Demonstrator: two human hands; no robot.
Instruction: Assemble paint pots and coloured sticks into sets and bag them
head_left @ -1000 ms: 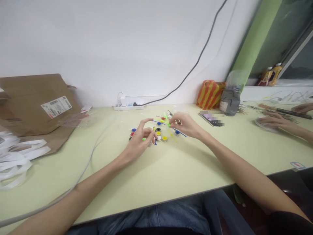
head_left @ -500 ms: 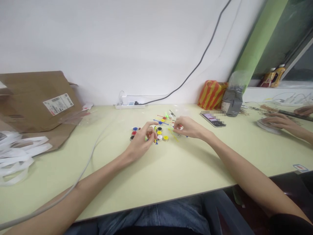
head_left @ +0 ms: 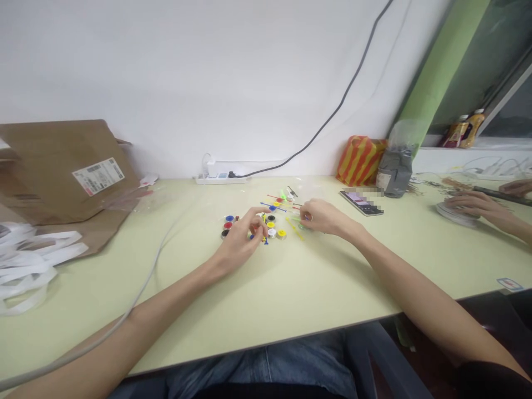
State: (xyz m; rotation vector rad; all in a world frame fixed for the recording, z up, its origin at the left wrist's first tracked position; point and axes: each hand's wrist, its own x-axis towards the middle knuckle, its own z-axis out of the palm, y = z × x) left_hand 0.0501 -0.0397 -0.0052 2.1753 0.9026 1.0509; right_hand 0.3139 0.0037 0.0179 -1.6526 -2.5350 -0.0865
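My left hand (head_left: 243, 239) is curled above a group of small coloured round pieces, fingertips pinched together. Small yellow and blue bits show at its fingertips, too small to name. Left of it sit a blue piece (head_left: 230, 219), a red piece (head_left: 228, 225) and a black piece (head_left: 225, 234). To its right are a white piece (head_left: 271, 233) and a yellow piece (head_left: 281, 234). My right hand (head_left: 320, 216) is closed low over other small parts; its fingertips hide what they hold. Between the hands lie a thin blue arrow-like strip (head_left: 273, 207) and a yellow strip (head_left: 295, 228).
A cardboard box (head_left: 54, 172) and white straps (head_left: 25, 266) are at left. A power strip (head_left: 220, 178) lies by the wall. Toward the right are a phone (head_left: 361, 203), a striped bag (head_left: 359, 160) and another person's hand (head_left: 474, 204). A grey cable (head_left: 145, 282) crosses my left forearm.
My right hand has shifted slightly right, and the red and white part seen at its fingertips is now out of sight. My left hand has stayed nearly in place.
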